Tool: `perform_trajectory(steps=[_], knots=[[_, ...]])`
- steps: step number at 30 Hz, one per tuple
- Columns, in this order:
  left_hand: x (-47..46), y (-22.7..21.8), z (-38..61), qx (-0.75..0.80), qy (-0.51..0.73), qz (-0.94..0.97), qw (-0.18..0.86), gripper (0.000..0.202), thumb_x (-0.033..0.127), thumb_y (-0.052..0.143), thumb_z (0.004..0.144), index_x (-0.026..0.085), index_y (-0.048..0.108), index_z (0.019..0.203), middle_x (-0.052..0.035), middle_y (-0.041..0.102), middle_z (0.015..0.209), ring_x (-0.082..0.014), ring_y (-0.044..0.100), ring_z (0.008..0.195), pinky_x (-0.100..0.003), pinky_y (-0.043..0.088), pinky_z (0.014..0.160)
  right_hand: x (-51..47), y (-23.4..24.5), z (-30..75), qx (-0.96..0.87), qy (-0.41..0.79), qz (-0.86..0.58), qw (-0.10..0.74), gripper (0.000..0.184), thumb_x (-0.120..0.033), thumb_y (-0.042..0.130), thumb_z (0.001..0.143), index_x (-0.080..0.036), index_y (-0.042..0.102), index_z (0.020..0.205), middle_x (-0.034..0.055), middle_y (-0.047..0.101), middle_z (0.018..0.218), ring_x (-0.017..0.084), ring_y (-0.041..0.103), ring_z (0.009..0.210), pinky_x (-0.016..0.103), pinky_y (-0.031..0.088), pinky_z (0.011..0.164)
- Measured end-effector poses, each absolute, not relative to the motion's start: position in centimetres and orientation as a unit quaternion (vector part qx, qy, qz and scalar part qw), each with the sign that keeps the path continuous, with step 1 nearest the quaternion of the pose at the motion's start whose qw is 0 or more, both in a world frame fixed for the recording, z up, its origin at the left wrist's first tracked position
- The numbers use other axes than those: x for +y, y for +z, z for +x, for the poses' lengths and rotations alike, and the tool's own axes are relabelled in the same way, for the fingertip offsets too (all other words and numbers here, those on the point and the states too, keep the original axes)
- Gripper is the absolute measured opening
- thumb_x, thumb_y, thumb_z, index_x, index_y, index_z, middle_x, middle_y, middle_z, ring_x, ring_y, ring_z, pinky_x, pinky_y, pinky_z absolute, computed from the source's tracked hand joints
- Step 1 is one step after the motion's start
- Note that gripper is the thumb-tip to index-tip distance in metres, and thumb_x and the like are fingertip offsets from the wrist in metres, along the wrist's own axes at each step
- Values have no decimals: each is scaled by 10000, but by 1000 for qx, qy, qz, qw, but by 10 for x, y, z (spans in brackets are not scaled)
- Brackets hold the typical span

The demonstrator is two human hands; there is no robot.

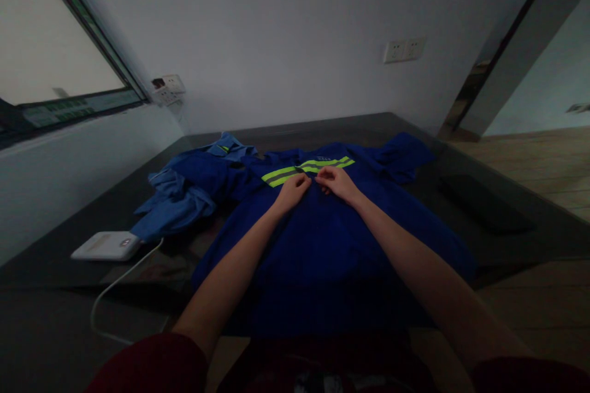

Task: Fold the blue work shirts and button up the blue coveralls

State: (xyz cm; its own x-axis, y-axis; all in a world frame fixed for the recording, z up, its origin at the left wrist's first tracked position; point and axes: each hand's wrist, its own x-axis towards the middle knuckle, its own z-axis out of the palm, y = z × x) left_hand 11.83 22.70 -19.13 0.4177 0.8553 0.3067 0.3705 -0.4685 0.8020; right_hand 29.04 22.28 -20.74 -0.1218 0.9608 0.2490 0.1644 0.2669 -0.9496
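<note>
A dark blue work shirt [322,245] with neon yellow reflective stripes [306,170] lies spread flat on a dark table [83,239]. My left hand [294,189] and my right hand [335,182] meet at the shirt's centre front just below the stripes. Both hands have their fingers curled in a pinch on the fabric of the front placket. My forearms stretch out over the lower part of the shirt. What sits between the fingertips is too small to make out.
A second, lighter blue garment [184,190] lies crumpled to the left of the shirt. A white device [107,245] with a white cable [115,295] rests near the table's left edge. A dark flat object [479,202] lies on the right. Wall sockets [404,50] are behind.
</note>
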Motion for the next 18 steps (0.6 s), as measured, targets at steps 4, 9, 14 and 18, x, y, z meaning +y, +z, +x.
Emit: perform_trajectory(steps=[4, 9, 14, 18], knots=[[228, -193, 118, 396, 366, 773, 334, 235, 266, 470, 848, 172, 469, 632, 34, 433, 564, -124, 422, 581, -232, 309, 547, 219, -206, 289, -681, 312, -450, 486, 109, -253, 638, 767, -192, 555, 732, -14, 574, 613, 133, 538, 514, 263, 436, 490], [227, -194, 118, 404, 348, 787, 310, 227, 248, 454, 867, 171, 481, 655, 26, 472, 593, -134, 458, 599, -240, 335, 572, 207, -198, 283, -752, 118, -487, 427, 69, -198, 597, 803, -181, 585, 738, 5, 614, 689, 153, 563, 656, 260, 397, 620], [218, -194, 117, 400, 308, 846, 170, 222, 259, 426, 908, 182, 506, 716, -16, 548, 688, -172, 512, 667, -269, 357, 613, 200, -198, 277, -755, 57, -533, 377, 53, -166, 570, 814, -187, 613, 790, 31, 656, 746, 181, 591, 704, 264, 378, 622], [214, -195, 115, 390, 279, 872, 98, 236, 272, 379, 941, 197, 523, 769, -46, 585, 780, -199, 549, 754, -292, 399, 675, 201, -199, 276, -745, 78, -534, 392, 52, -148, 590, 788, -183, 607, 755, 30, 656, 718, 180, 597, 681, 270, 403, 629]])
